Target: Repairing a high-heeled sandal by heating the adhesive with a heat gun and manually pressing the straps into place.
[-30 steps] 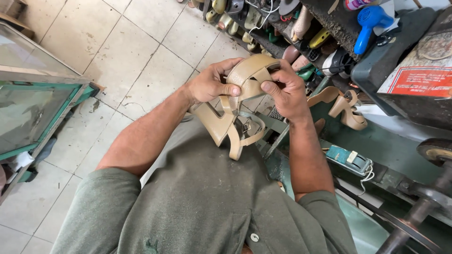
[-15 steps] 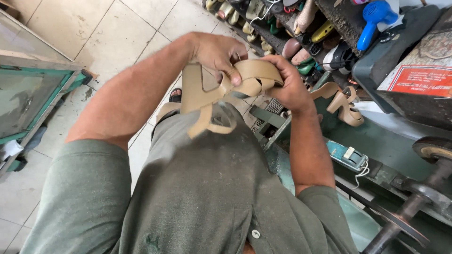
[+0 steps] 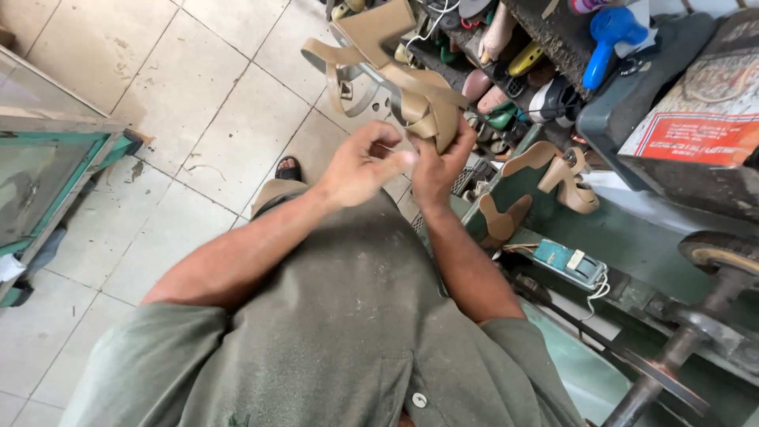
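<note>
A tan sandal (image 3: 395, 75) is being gripped by the right hand (image 3: 439, 170) (straps up) while the left hand (image 3: 360, 170) is pinching thread, likely stitching.

red-and-white label (image 3: 688, 134) | on dark box (image 3: 711, 178) | right shelf

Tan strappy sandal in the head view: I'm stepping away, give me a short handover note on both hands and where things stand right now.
Right hand: gripped around the straps of the tan block-heel sandal, holding it up in front of the chest, heel pointing away.
Left hand: fingers pinched together beside the straps, touching the right hand; whether it holds a thread or a strap end is too small to tell.
Nearby: a matching tan sandal lies on the green bench to the right; shoe lasts sit on the shelf behind.
Done or left: cannot tell from this view; the sandal is in hand, not set down.
</note>
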